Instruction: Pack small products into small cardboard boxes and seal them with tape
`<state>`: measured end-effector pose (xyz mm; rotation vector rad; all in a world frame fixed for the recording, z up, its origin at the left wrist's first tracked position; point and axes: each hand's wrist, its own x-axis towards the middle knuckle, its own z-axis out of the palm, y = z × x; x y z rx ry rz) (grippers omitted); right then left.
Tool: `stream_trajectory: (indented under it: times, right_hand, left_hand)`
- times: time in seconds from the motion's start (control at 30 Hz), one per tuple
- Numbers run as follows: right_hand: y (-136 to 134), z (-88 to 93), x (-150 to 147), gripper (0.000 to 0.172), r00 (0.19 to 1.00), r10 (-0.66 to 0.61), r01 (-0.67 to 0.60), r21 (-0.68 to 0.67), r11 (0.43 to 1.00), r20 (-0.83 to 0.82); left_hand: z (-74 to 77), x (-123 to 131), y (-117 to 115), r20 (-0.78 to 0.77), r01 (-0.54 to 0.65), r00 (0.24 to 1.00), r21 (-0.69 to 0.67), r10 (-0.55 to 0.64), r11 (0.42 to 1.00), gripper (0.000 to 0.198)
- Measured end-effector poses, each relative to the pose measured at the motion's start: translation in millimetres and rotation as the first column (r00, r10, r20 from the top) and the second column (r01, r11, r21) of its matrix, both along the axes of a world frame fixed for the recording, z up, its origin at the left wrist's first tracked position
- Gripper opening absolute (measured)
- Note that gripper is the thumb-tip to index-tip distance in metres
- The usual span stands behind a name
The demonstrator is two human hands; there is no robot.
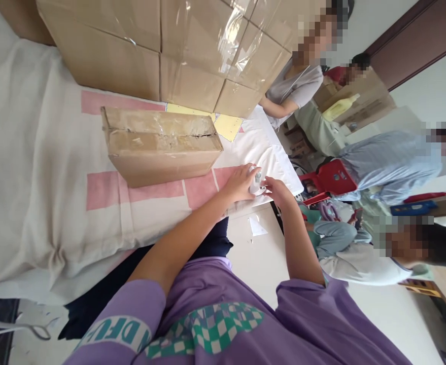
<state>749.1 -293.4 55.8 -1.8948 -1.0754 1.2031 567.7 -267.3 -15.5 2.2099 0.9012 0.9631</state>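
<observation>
**Small white piece [257, 186], worked from two sides**

Piece sits between my hands, by the near edge of the cloth-covered table [28, 152], close to its right-hand corner. Pale, part clear, something greyish inside; too small to read further. Left hand [240, 183]: thumb and fingers curled round its side, holding it. Right hand [278, 192]: fingertips bent in at the other side; can't tell whether they pinch it or only rest against it.

Handling, my judgement: let the left do the steadying, keep the right light, so the piece doesn't twist. Working further in over the cloth would be safer; beyond this edge is bare floor [245, 241]. Wrists low, both thumbs clear of my line of sight.

Further out: a taped carton [162, 170] to the left, yellow paper [229, 126] behind it, then stacked cartons [124, 66]. Off right, a red chair [337, 177] and a seated co-worker [363, 266].
</observation>
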Motion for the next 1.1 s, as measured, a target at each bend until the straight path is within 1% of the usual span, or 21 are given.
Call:
stream_trajectory:
  times: [0.1,0.17,0.23,0.3,0.43,0.57,0.67,0.8,0.87,1.03,1.1]
  right_hand:
    - [-5.3,6.9,-4.6,0.026,1.0,-0.006,0.006,-0.006,1.0,-0.022]
    - [-6.1,10.0,-8.8,0.024,1.0,-0.01,0.01,0.005,1.0,0.0]
    - [-4.6,12.6,-11.9,0.024,0.999,-0.009,0.009,0.004,1.0,0.039]
    - [-2.1,15.2,-13.0,0.026,0.999,0.009,-0.008,-0.025,1.0,0.043]
    - [0.0,19.8,-10.6,0.028,0.997,0.062,-0.067,-0.096,0.993,-0.054]
    - [-3.2,22.0,-7.8,0.024,0.98,0.091,-0.111,-0.106,0.988,-0.177]
    - [-3.9,24.2,-7.4,0.026,0.968,0.106,-0.14,-0.138,0.98,-0.227]
    - [0.4,26.8,-11.0,0.028,0.961,0.113,-0.158,-0.164,0.974,-0.254]
    - [2.5,26.9,-14.7,0.025,0.971,0.115,-0.149,-0.155,0.977,-0.211]
    - [3.3,24.6,-21.9,0.02,0.988,0.149,-0.153,-0.121,0.981,-0.047]
    - [3.4,23.2,-21.5,0.017,0.989,0.148,-0.147,-0.068,0.987,0.014]
  left_hand:
    - [0.6,-0.8,-1.3,0.001,-0.014,1.0,0.016,0.014,1.0,0.103]
    - [0.5,-1.0,-1.7,0.009,-0.02,1.0,0.026,0.02,0.999,0.102]
    - [0.4,-1.2,-1.8,0.01,-0.02,1.0,0.02,0.02,1.0,0.102]
    - [0.7,-1.6,-1.8,0.006,-0.019,1.0,0.014,0.019,1.0,0.102]
    - [2.6,-3.2,-2.9,0.004,-0.018,1.0,0.007,0.018,1.0,0.104]
    - [3.5,-4.4,-3.6,0.031,-0.012,0.999,0.026,0.012,1.0,0.098]
    - [0.6,-3.4,-1.7,0.038,-0.012,0.999,0.047,0.011,0.999,0.097]
    - [-5.3,-0.6,2.6,0.029,-0.012,1.0,0.051,0.011,0.999,0.102]
    - [-6.4,-0.2,3.5,0.015,-0.012,1.0,0.044,0.011,0.999,0.103]
    - [-4.0,-1.4,2.2,-0.009,-0.024,1.0,0.032,0.024,0.999,0.103]
    - [-4.0,-1.3,2.2,-0.012,-0.027,1.0,0.035,0.027,0.999,0.103]
